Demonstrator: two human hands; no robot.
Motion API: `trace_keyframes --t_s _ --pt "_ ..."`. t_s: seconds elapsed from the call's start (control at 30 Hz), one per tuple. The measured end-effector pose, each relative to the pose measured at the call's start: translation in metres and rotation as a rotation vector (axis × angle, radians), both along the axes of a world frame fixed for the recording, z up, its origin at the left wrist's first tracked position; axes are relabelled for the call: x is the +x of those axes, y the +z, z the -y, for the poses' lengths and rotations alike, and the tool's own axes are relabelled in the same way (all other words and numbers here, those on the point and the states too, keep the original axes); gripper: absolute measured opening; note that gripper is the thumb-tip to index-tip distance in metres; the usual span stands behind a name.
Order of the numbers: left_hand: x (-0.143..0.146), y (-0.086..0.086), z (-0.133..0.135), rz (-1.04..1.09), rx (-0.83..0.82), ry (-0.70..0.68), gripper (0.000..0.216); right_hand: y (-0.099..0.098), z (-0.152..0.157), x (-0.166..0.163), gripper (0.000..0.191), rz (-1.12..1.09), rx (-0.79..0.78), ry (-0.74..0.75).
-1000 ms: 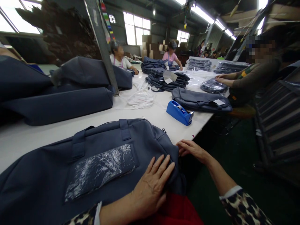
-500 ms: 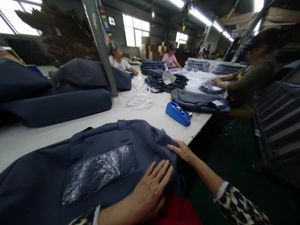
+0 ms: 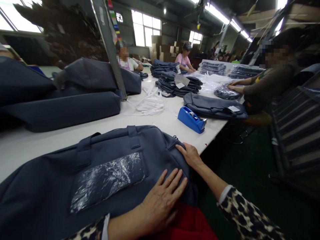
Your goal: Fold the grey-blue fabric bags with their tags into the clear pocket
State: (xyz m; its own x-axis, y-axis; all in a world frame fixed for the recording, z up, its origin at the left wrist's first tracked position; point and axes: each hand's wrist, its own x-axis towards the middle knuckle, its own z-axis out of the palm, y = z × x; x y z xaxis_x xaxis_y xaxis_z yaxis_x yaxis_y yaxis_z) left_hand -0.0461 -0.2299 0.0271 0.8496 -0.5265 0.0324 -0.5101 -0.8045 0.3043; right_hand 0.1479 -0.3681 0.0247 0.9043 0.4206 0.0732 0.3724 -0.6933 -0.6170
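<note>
A large dark blue-grey bag lies across the near side of the table, with webbing-like strap ends and a clear plastic-covered panel on its upper face. My left hand rests flat on the bag near its right end, fingers spread. At the bag's far right corner, my right hand holds the edge, one digit on top and the others out of sight behind it. Close to that corner a small metal zipper-like piece shows.
Beyond the bag stands a blue tape dispenser, with a folded bag behind it. White straps, stacked bags and a metal post occupy the table. More bags lie left; a co-worker works at right.
My right hand has shifted slightly left and up along the bag's corner. My left hand stays flat on the bag. Across the table, a co-worker in white has raised a hand a little.
</note>
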Motion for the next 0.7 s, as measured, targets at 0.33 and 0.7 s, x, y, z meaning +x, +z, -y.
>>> trace_keyframes --t_s 0.33,0.7 --pt "0.038 -0.009 -0.026 0.029 0.028 0.136 0.093 -0.014 -0.075 0.048 0.038 0.209 -0.204 0.030" --pt "0.028 -0.002 -0.031 0.174 -0.012 -0.032 0.074 0.027 -0.078 0.024 0.037 0.415 -0.139 0.132"
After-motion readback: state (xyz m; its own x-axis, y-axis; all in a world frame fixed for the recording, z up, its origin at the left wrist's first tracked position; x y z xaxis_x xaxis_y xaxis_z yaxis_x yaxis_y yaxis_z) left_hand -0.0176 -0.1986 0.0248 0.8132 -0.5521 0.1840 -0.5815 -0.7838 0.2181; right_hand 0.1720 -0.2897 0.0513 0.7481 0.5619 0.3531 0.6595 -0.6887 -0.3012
